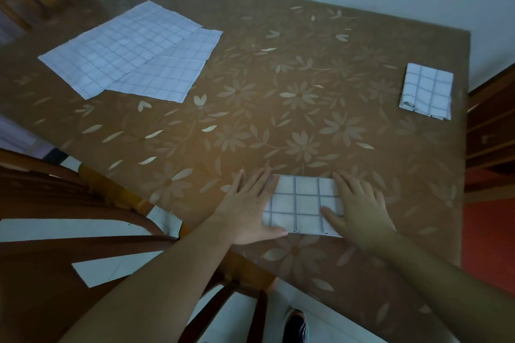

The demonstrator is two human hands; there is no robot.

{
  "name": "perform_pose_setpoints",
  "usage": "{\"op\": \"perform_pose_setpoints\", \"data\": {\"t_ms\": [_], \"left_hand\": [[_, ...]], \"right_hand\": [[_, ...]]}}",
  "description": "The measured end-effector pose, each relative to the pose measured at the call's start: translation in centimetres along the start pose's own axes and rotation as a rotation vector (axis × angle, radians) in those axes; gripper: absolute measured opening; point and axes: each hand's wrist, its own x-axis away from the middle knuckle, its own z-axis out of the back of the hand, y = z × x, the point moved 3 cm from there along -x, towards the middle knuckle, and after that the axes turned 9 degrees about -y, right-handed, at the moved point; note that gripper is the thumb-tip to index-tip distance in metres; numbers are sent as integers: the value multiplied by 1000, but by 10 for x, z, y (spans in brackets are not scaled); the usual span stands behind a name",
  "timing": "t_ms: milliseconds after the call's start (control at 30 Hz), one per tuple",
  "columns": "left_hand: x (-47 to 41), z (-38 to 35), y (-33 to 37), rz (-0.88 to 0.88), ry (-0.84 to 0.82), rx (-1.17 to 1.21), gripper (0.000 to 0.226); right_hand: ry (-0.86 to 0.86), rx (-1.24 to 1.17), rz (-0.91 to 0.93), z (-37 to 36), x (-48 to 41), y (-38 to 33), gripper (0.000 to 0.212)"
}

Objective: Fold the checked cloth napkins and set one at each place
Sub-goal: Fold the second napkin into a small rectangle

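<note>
A folded white napkin with blue checks (303, 205) lies near the table's front edge. My left hand (248, 209) lies flat with straight fingers on its left side. My right hand (359, 209) presses flat on its right side, thumb across the cloth. Another folded checked napkin (426, 90) sits by the table's right edge. Two unfolded checked napkins lie overlapped at the far left: the upper one (119, 44) partly covers the lower one (178, 69).
The table (278, 78) wears a brown cloth with pale flowers. A wooden chair (69, 203) stands at the left front corner, another wooden piece (490, 131) at the right edge. A wall runs behind the table. A shoe (295, 326) shows on the tiled floor below.
</note>
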Motion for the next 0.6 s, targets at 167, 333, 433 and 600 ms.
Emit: {"op": "perform_pose_setpoints", "data": {"t_ms": [167,333,433,600], "left_hand": [[18,12,-1,54,65,121,100],[43,23,-15,139,96,128,82],[61,27,-27,216,72,155,76],[88,46,-54,346,41,274,68]], "right_hand": [[-78,-23,-110,24,-21,0,61],[-251,-12,-150,32,-29,-1,68],[-213,-226,-86,37,-19,-3,49],[-195,-449,-149,38,-3,5,12]]}}
